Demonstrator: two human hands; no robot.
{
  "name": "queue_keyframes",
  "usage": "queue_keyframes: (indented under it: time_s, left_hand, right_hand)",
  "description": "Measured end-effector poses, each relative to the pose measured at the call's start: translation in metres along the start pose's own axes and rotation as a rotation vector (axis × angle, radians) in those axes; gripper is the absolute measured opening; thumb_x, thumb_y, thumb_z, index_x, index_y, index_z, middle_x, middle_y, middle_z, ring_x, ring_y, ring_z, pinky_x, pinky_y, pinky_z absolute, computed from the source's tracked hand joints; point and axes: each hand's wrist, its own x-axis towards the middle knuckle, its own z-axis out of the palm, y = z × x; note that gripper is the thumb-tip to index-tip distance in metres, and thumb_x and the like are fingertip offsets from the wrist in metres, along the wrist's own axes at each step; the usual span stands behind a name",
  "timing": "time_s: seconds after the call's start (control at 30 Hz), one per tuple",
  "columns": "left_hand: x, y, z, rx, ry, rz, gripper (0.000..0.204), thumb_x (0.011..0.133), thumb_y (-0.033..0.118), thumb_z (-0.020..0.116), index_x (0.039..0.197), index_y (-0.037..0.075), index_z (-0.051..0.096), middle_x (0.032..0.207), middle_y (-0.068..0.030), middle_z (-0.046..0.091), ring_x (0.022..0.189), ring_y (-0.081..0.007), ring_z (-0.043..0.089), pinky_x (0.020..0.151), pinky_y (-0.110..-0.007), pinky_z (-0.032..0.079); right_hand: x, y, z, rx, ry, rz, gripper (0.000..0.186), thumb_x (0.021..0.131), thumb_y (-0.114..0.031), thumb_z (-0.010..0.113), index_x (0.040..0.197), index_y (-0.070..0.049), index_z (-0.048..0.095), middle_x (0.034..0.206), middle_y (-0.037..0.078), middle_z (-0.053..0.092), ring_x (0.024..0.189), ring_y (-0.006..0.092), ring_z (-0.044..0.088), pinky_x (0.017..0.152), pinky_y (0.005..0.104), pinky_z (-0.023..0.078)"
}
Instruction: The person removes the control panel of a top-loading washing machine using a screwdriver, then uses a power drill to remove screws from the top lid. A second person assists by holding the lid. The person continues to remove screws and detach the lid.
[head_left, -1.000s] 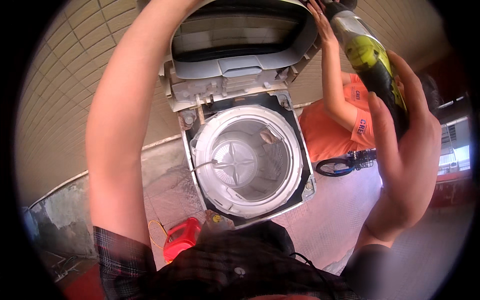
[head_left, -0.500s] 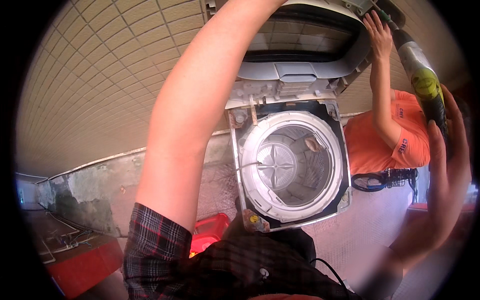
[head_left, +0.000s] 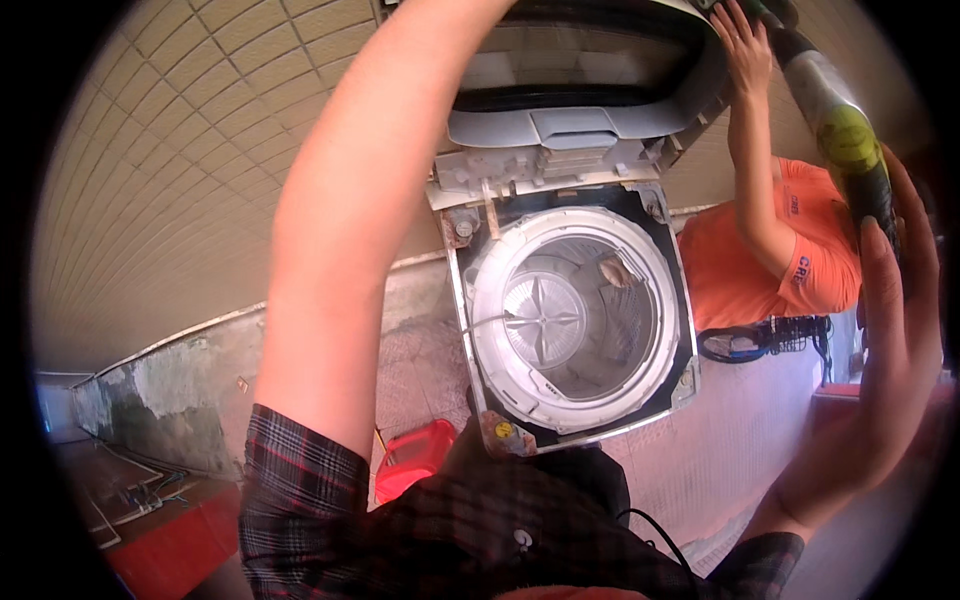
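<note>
My left arm (head_left: pixel 335 230) reaches up across the raised top cover (head_left: pixel 580 128) of a top-loading washing machine; its hand lies beyond the upper edge of the picture. On the right, my right hand (head_left: pixel 890 340) is closed around the dark grip of a long power driver (head_left: pixel 846 135) with a grey and yellow-green body. The driver's far end points up to the cover's right corner, beside a co-worker's hand (head_left: pixel 745 60) on the cover's side. Below the cover the machine's wash tub (head_left: pixel 545 318) stands exposed, with a ribbed disc at its bottom.
A co-worker in an orange shirt (head_left: pixel 765 265) is right of the machine. Behind them stands a bicycle (head_left: pixel 735 343). A red plastic box (head_left: pixel 418 455) sits on the floor near my left side. The tiled wall (head_left: pixel 190 190) runs along the left and back.
The view has shifted, so the machine and my left arm appear slightly further left and higher. My right hand still holds the driver at the cover's corner.
</note>
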Motion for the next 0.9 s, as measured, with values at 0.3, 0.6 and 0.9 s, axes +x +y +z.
queue_keyframes:
  time_s: [0.3,0.6,0.9]
  left_hand:
    - [-0.003,0.002,0.001,0.026,-0.024,-0.018,0.017,0.092,0.017,0.063,0.099,0.010,0.076,0.099,-0.0092,0.074,0.098,-0.0294,0.066,0.091,-0.045,0.047]
    - [-0.002,0.009,-0.007,0.059,-0.104,-0.045,0.018,0.093,0.017,0.063,0.102,0.009,0.076,0.104,-0.0087,0.072,0.103,-0.0291,0.064,0.095,-0.045,0.046]
    - [-0.002,0.017,-0.014,0.077,-0.224,-0.001,0.035,0.090,0.013,0.064,0.124,0.008,0.067,0.121,-0.0127,0.067,0.118,-0.0311,0.059,0.105,-0.047,0.041]
  right_hand:
    - [-0.004,-0.004,-0.001,0.461,-0.171,0.417,0.063,0.100,-0.046,0.056,0.150,-0.008,0.055,0.134,0.021,0.062,0.113,0.0222,0.067,0.088,0.0283,0.055]
    - [-0.012,0.023,0.010,-0.282,-0.009,-0.206,0.058,0.097,-0.010,0.068,0.152,-0.009,0.050,0.130,0.017,0.066,0.120,0.0295,0.067,0.100,0.0381,0.054]
    - [-0.036,0.056,0.032,-0.349,0.009,-0.166,0.057,0.093,-0.020,0.073,0.146,-0.010,0.056,0.106,0.015,0.067,0.086,0.0324,0.071,0.071,0.0406,0.057]
